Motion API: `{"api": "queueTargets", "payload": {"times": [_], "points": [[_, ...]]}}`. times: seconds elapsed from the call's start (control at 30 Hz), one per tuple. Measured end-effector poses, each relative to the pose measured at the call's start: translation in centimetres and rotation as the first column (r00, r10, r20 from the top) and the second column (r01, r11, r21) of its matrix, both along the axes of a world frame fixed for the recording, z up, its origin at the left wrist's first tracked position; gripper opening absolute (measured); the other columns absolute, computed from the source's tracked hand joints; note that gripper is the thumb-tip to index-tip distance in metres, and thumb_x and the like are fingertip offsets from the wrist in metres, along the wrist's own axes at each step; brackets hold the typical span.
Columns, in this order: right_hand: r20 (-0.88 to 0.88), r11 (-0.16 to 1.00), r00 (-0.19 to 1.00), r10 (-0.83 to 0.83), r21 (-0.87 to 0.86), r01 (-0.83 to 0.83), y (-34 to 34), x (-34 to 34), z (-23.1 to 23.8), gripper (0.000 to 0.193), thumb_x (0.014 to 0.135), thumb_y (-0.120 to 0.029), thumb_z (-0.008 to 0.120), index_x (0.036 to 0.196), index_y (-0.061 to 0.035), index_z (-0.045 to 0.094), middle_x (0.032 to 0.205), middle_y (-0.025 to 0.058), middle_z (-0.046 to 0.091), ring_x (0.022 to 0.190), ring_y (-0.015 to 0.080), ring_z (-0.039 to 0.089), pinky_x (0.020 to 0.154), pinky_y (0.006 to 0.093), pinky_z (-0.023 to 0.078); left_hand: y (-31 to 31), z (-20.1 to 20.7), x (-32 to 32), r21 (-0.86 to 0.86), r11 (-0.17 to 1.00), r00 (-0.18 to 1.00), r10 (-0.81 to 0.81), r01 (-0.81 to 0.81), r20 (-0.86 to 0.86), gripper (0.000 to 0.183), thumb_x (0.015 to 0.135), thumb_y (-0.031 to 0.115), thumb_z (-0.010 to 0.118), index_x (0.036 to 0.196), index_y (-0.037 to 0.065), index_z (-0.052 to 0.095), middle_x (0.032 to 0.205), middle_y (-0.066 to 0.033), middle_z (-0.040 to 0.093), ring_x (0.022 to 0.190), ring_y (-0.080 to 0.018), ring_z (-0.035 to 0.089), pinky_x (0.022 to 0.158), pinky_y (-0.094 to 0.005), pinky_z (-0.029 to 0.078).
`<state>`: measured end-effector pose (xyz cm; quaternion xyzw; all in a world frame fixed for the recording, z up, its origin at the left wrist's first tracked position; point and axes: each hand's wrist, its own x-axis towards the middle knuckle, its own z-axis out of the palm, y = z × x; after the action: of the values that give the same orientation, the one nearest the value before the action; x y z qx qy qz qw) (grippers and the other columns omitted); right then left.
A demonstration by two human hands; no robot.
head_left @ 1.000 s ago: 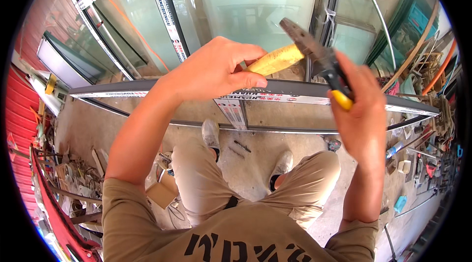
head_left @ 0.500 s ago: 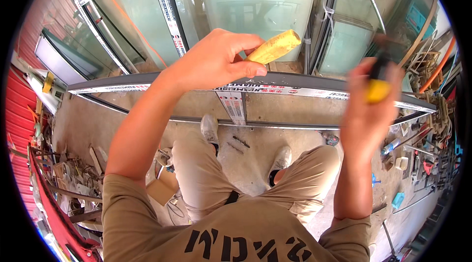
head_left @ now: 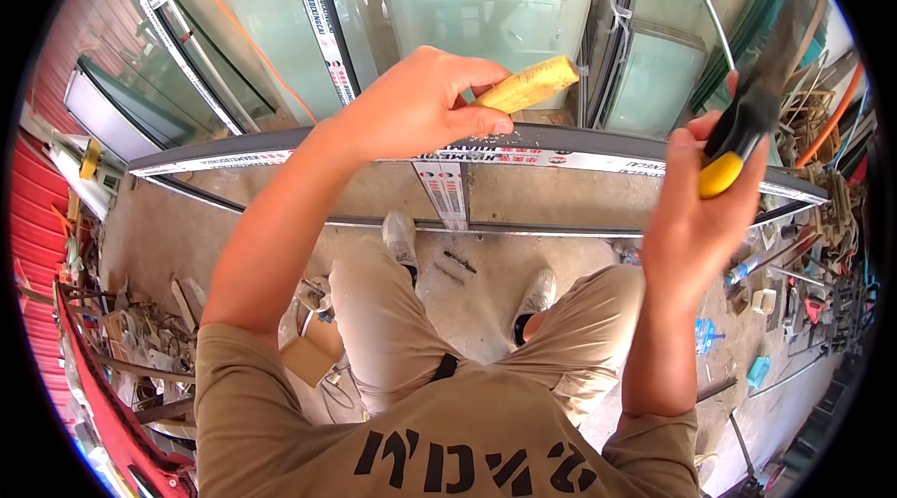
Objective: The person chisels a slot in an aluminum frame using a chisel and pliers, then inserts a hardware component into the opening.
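My left hand (head_left: 425, 106) is closed round a worn yellow handle (head_left: 531, 85), which slants up to the right. The lower end of this tool is hidden by my fingers, just over the dark top face of a metal frame (head_left: 607, 140). Pale crumbs lie on the frame beside my fingertips. To the right, my right hand (head_left: 696, 208) grips a tool with a black and yellow handle (head_left: 721, 173). Its long dark upper part is smeared by motion, so I cannot tell its exact kind. That tool is tilted up and away, apart from the yellow handle.
Glass panes (head_left: 486, 17) stand beyond the frame, and a taped upright frame (head_left: 322, 21) rises at the far left. Below, a cardboard box (head_left: 311, 353) and scraps lie left of my legs. A blue bottle (head_left: 705, 336) and metal offcuts lie on the right-hand floor.
My right hand has turned, and its tool now reaches farther up and to the right. The yellow handle tilts slightly lower, while my left hand stays nearly in place.
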<state>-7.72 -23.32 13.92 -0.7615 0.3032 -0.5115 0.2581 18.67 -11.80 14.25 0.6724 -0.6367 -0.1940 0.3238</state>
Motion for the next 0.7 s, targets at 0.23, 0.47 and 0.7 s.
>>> {"api": "queueTargets", "payload": {"times": [0.23, 0.47, 0.7], "points": [[-0.150, 0.993, 0.985, 0.087, 0.088, -0.074, 0.4, 0.7, -1.1, 0.067, 0.085, 0.009, 0.070, 0.150, -0.0007, 0.058, 0.126, 0.0229, 0.069, 0.112, 0.0397, 0.072, 0.096, 0.0465, 0.057, -0.2, -0.3, 0.2, 0.049, 0.997, 0.994, -0.059, 0.054, 0.094, 0.029, 0.100, 0.024, 0.081, 0.119, 0.002, 0.075, 0.086, -0.0105, 0.079, 0.072, -0.0149, 0.071, 0.064, -0.0331, 0.052], [-0.173, 0.995, 0.979, 0.103, 0.029, -0.099, -0.5, -0.6, -1.6, 0.058, 0.096, 0.002, 0.072, 0.152, 0.0028, 0.056, 0.123, 0.0172, 0.070, 0.109, 0.0260, 0.069, 0.098, 0.0383, 0.055, 0.2, 0.2, 0.0, 0.030, 0.999, 1.000, 0.016, -0.017, 0.009, 0.031, 0.100, 0.020, 0.082, 0.122, 0.001, 0.074, 0.089, -0.0100, 0.080, 0.079, -0.0129, 0.075, 0.068, -0.0323, 0.055], [-0.038, 0.976, 0.992, 0.124, 0.183, -0.115, -0.2, -1.3, -3.3, 0.057, 0.097, -0.001, 0.073, 0.150, 0.0063, 0.056, 0.122, 0.0136, 0.070, 0.108, 0.0195, 0.066, 0.099, 0.0334, 0.054, 1.8, 0.3, 1.5, -0.166, 0.975, 0.893, 0.061, -0.149, -0.446, 0.036, 0.108, 0.019, 0.074, 0.137, 0.000, 0.065, 0.109, -0.0055, 0.075, 0.104, -0.0193, 0.078, 0.087, -0.0316, 0.059]]}}
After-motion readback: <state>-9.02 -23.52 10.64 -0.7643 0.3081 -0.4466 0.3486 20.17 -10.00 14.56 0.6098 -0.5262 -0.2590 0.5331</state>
